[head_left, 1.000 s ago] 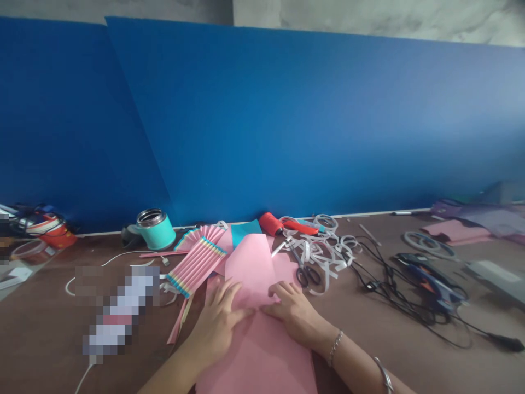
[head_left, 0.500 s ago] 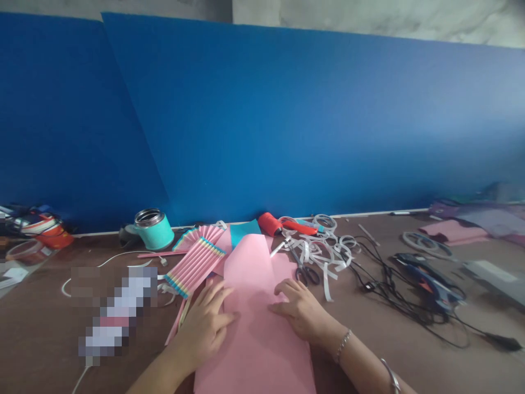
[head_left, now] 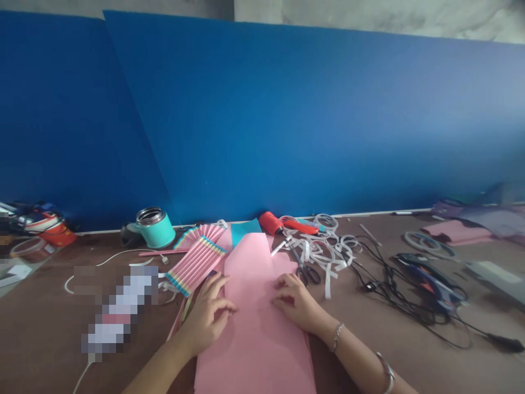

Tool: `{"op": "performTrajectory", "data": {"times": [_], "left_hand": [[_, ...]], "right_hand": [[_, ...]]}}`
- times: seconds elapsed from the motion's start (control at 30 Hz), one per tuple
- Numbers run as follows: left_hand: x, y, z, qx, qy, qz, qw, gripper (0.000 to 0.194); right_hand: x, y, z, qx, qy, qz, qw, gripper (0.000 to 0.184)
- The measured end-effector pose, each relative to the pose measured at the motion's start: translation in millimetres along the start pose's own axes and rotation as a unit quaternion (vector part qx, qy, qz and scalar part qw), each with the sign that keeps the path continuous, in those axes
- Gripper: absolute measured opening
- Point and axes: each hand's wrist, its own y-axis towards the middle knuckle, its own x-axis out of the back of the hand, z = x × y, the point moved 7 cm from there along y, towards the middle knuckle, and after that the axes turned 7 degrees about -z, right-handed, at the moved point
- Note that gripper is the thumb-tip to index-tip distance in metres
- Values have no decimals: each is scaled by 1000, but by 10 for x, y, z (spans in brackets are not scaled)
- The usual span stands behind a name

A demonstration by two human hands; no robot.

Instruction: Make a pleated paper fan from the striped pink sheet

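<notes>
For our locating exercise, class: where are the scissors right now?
In the head view, the scissors lie right of centre, just beyond the right hand, beside the white strips.

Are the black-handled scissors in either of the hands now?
No, the scissors lie on the table just beyond the right hand.

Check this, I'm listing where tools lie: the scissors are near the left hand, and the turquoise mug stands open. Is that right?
Not quite: the head view shows the scissors near the right hand; the turquoise mug does stand open.
</notes>
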Motion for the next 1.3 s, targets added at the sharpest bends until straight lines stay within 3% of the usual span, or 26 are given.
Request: {"op": "performTrajectory", "data": {"times": [0.2,0.47,0.7,0.87,0.97,1.07,1.13,1.23,1.3], "left_hand": [[-18,35,12,-1,4,-40,999,15],[-93,32,91,43,12,-42,998,13],[-87,33,114,82,23,-24,996,11],[-97,19,165,94,10,-24,995,17],[-82,6,161,84,8,-36,996,17],[-37,9,115,53,-2,-64,997,20],[34,16,86,33,-16,-101,994,24],[207,19,88,33,-55,-178,982,25],[347,12,114,59,-82,-234,967,22]], "right_hand": [[-3,22,-31,-35,1,-12,999,20],[-20,16,-69,-32,-26,-17,999,20],[89,-49,-261,-170,-132,-23,976,28],[117,-45,-258,-135,-138,-37,980,23],[135,-28,-147,-74,-124,-62,988,14],[87,-27,76,16,-97,-49,994,9],[23,-34,168,34,-71,-17,997,4],[-20,-19,196,12,8,-2,1000,11],[-5,12,119,-48,93,-20,994,13]]}}
